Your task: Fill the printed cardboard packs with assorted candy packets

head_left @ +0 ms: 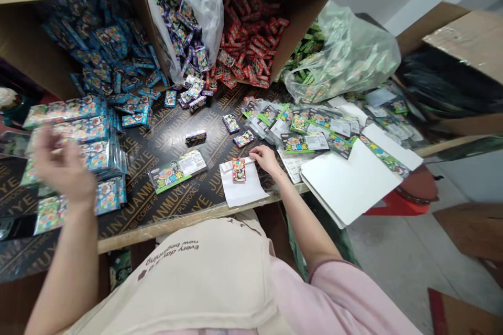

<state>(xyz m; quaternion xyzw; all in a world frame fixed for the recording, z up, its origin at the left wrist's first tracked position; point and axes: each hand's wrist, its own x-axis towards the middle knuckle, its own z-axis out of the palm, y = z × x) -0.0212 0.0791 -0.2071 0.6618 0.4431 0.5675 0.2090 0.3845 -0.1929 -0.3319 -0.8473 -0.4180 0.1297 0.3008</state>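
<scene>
At the table's front edge a white sheet of paper lies with its top edge folded over. On it rests a small red candy box. My right hand pinches the sheet's upper right corner, fingers closed. Blurred by motion, my left hand is raised in front of the stacked wrapped packs, its fingers apart and nothing visible in them. Between the hands lies a flat printed pack with a green edge. Small purple boxes, one of them here, lie loose beyond the sheet.
Behind stand cartons of blue boxes and red boxes, with a plastic bag of purple ones between. A clear bag of green boxes sits to their right. Printed pouches and white cards lie at right.
</scene>
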